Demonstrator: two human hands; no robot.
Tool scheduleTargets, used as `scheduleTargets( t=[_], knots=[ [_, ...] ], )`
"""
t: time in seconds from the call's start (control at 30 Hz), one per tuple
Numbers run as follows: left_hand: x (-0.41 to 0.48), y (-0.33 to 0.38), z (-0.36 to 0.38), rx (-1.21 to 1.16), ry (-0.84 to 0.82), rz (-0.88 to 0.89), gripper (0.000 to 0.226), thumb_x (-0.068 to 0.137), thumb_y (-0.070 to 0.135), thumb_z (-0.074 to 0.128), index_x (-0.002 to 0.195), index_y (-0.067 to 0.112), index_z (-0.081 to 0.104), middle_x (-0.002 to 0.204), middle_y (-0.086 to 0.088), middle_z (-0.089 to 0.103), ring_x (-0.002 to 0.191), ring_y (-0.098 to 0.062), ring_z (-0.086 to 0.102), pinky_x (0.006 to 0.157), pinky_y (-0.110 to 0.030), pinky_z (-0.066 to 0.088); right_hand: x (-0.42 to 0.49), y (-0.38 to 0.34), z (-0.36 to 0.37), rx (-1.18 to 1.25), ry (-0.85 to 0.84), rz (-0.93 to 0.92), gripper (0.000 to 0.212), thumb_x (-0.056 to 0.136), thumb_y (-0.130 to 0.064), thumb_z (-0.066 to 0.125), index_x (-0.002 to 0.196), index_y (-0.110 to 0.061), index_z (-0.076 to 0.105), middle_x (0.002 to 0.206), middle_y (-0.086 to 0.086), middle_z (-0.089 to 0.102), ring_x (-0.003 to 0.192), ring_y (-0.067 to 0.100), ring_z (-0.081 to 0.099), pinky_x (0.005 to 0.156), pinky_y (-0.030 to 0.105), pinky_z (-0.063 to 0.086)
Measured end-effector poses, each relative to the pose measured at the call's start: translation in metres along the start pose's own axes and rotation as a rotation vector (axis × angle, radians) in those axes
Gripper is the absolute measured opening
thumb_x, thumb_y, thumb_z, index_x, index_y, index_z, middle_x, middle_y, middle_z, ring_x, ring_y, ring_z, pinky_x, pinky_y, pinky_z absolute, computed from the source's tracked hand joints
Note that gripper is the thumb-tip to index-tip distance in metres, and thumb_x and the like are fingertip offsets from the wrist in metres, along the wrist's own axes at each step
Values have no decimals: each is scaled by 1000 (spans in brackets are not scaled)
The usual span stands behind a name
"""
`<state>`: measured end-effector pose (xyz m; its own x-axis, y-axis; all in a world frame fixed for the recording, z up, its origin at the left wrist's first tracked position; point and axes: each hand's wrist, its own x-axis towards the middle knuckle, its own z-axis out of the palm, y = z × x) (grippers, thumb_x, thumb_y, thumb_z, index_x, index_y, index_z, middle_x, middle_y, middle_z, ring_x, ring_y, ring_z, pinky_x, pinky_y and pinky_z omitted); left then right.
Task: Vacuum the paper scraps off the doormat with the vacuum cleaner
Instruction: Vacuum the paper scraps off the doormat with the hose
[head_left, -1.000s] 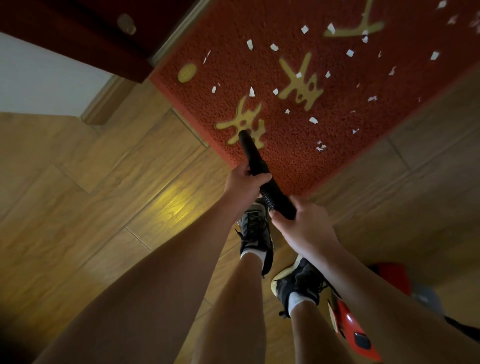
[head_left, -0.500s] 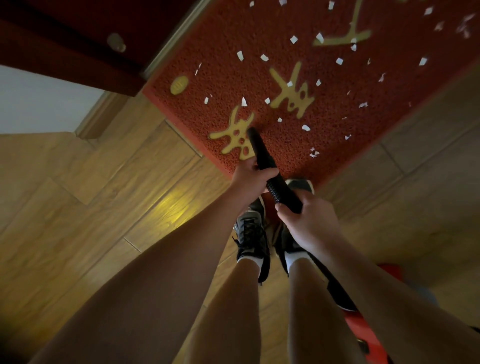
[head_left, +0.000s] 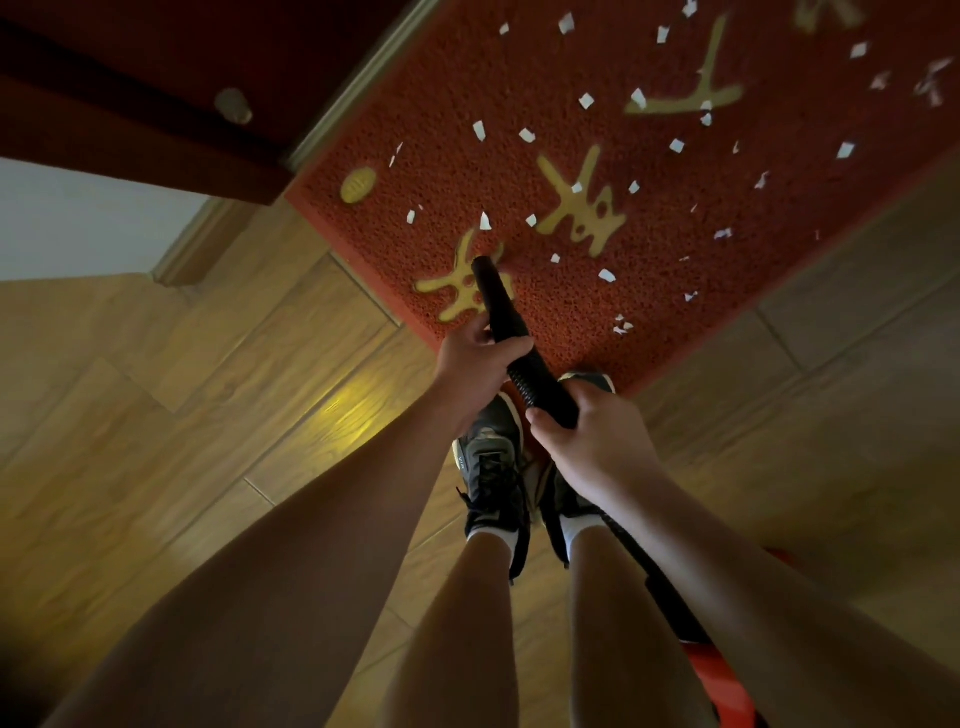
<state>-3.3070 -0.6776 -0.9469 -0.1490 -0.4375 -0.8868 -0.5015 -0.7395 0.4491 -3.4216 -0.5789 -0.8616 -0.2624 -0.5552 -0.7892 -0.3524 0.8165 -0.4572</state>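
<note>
Together, left hand (head_left: 475, 366) and right hand (head_left: 597, 441), fingers (head_left: 511, 347) wrapped round the vacuum hose (head_left: 522, 376).

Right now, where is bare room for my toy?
The wooden floor left of the doormat, up to the skirting board, is bare. So is the strip right of it. Crowded: paper scraps dot the doormat, shoes stand at its near edge.

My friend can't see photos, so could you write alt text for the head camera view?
The left hand and, behind it, the right hand grip a black vacuum hose, its tip over a red doormat strewn with white paper scraps. The person stands in dark shoes on a wood floor at the mat's edge.
</note>
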Motion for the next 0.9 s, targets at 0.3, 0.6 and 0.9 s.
scheduleTargets(
  t=[0.3, 0.6, 0.9],
  knots=[
    [11, 18, -21, -30, 58, 21, 68, 53, 48, 80, 116, 22, 72, 109, -7, 74, 102, -28, 72, 95, -56, 58, 24, -23, 2, -44, -18, -35, 24, 91, -39, 67, 80, -22, 54, 63, -10, 53, 52, 4, 49, 48, 21, 32],
    [26, 31, -47, -25, 124, 38, 47, 54, 43, 79, 97, 25, 74, 104, -9, 74, 100, -33, 72, 92, -61, 57, 42, -50, 7, -101, -29, -102, 25, 93, -40, 65, 86, -17, 58, 64, -6, 56, 52, 6, 50, 49, 13, 41],
    [31, 34, -59, -29, 140, 53, 61, 49, 49, 78, 105, 24, 72, 103, -7, 73, 99, -29, 73, 92, -56, 59, 52, -60, 18, -99, -10, -127, 28, 92, -41, 66, 89, -14, 60, 63, -7, 54, 49, 7, 49, 39, 17, 33]
  ],
)
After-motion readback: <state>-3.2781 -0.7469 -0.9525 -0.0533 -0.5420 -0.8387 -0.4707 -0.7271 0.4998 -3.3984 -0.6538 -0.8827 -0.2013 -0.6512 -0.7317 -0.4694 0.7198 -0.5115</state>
